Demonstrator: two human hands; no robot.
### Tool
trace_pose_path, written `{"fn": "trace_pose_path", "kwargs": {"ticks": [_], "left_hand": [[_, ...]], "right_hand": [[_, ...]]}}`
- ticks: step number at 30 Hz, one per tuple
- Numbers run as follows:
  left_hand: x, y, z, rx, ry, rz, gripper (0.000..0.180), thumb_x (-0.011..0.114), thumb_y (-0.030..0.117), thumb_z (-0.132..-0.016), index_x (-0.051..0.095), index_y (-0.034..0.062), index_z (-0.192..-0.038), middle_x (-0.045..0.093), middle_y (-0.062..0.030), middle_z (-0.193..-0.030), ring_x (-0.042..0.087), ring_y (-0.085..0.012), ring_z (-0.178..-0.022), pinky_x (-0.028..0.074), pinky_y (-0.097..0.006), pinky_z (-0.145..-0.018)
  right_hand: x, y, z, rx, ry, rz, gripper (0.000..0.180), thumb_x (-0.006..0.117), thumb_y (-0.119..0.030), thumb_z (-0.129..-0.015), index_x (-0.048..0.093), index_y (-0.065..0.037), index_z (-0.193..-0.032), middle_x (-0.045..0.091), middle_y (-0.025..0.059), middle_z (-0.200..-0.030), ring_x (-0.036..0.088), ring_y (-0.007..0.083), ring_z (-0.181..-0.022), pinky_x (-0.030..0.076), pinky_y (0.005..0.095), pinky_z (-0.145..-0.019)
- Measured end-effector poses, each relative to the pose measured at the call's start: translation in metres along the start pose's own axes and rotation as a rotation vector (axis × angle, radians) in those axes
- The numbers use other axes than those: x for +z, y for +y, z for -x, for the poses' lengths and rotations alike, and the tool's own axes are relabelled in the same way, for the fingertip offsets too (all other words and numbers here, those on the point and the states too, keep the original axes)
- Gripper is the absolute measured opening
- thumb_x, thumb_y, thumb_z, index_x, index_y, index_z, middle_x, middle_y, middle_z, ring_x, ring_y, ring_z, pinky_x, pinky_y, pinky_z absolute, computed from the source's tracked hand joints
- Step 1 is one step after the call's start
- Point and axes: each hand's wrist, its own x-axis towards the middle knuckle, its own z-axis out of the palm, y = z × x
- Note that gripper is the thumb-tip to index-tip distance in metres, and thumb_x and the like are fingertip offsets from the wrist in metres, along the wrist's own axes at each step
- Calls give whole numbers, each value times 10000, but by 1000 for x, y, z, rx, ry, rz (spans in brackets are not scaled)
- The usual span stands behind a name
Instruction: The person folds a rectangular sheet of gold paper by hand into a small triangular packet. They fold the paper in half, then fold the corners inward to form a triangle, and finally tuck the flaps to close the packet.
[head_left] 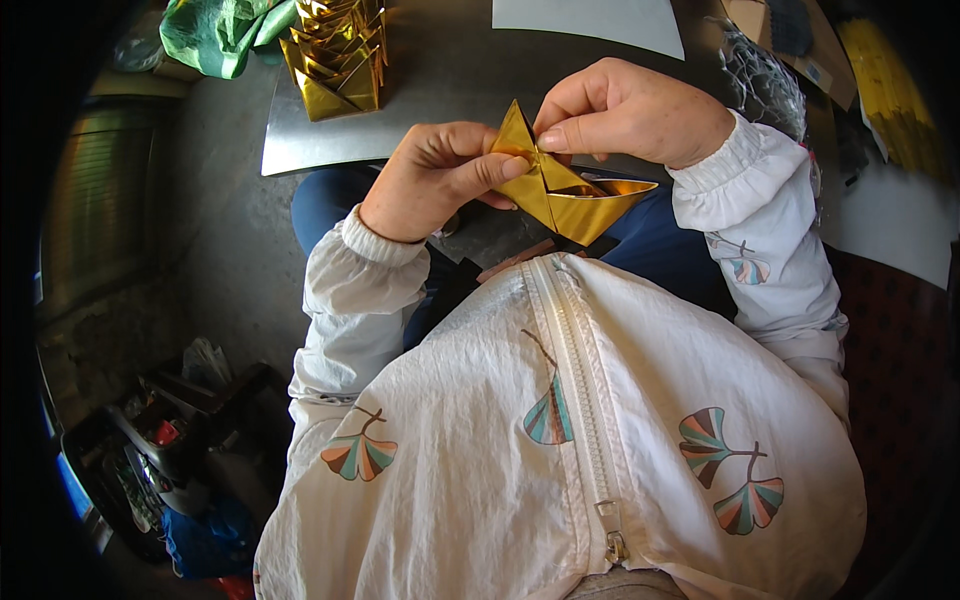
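Gold paper boat (565, 195) held up in front of the chest, above the lap and clear of the bench (420, 90), between both hands. Left hand (440, 175) closed on the boat's left side: thumb pressed flat across the near face, fingers curled behind the folded wall. Right hand (625, 110) pinching the peaked point at the middle of the boat from above, thumb and forefinger tight together on the gold crease, other fingers bent and tucked in. Boat tilted, its pointed end out to the right, hollow open and facing upward, shiny inside and out.

Farther off on the grey bench, a stack of finished gold boats (340, 55), nested one in another, near the bench's left edge and well apart from the hands. Just left of the stack, a crumpled green plastic bag (215, 35). At the top edge, a pale flat sheet (590, 22) lying on the bench. To the right, behind the right wrist, a bundle of wire mesh (765, 80), and beyond it something yellow (890, 90), too blurred to tell. White zipped jacket (600, 420) with leaf prints filling the lower part of the view; blue trousers (325, 200) showing under the forearms. Down at the lower left, on the floor, a dark crate of mixed clutter (160, 450).
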Motion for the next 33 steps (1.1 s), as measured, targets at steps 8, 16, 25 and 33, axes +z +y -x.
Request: {"fn": "trace_pose_path", "kwargs": {"ticks": [8, 16, 25, 33], "left_hand": [[-5, -5, 0, 7, -88, 105, 230, 675, 151, -914, 701, -23, -1063, 710, -88, -945, 688, -144, -835, 595, -255, -740], [-5, -7, 1, 28, -87, 139, 227, 676, 147, -913, 704, -26, -1058, 707, -94, -948, 690, -152, -845, 597, -255, -738], [0, -11, 0, 17, -33, 129, 220, 675, 140, -916, 703, -28, -1056, 707, -90, -949, 683, -142, -831, 592, -251, -730], [0, -8, 1, 26, -31, 131, 217, 679, 134, -909, 704, -26, -1053, 710, -88, -946, 680, -134, -820, 588, -249, -736]], "right_hand": [[-1, -1, 3, -15, -59, -32, 228, 648, -197, -896, 726, -12, -1004, 680, 32, -795, 540, 74, -668, 432, 220, -594], [11, -1, 8, -74, 77, 114, 201, 609, -145, -909, 694, 27, -966, 662, 33, -788, 578, 81, -703, 477, 231, -646], [17, -1, 15, -105, 133, 165, 144, 621, -78, -888, 662, 48, -945, 644, 29, -781, 567, 70, -726, 476, 222, -673], [11, -5, 14, -65, 65, 154, 125, 634, -77, -861, 635, 41, -903, 642, 35, -810, 574, 82, -728, 480, 228, -684]]}}
